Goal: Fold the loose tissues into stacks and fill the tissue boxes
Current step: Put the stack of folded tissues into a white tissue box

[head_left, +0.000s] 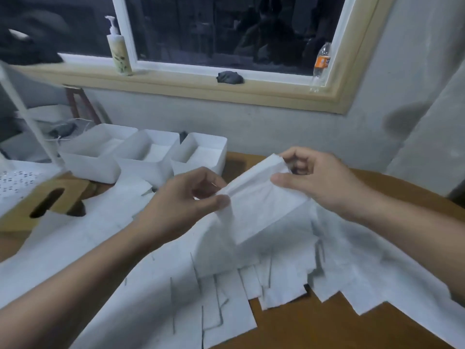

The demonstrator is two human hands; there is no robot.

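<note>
A white tissue [261, 205] hangs lifted above the table between both hands. My left hand [186, 197] pinches its near-left edge with thumb and fingers. My right hand [319, 177] pinches its far-right corner. Beneath lie several loose white tissues [151, 285] spread over the wooden table [339, 323]. Three open white tissue boxes stand in a row at the back: the left box [90, 157], the middle box [146, 159], the right box [201, 154]. Each appears to have white tissue inside.
A wooden lid [45, 202] with an oval slot lies at the left. On the window sill stand a pump bottle [118, 51], a dark crumpled object [230, 78] and a plastic bottle [322, 64]. A white perforated surface [15, 182] sits far left.
</note>
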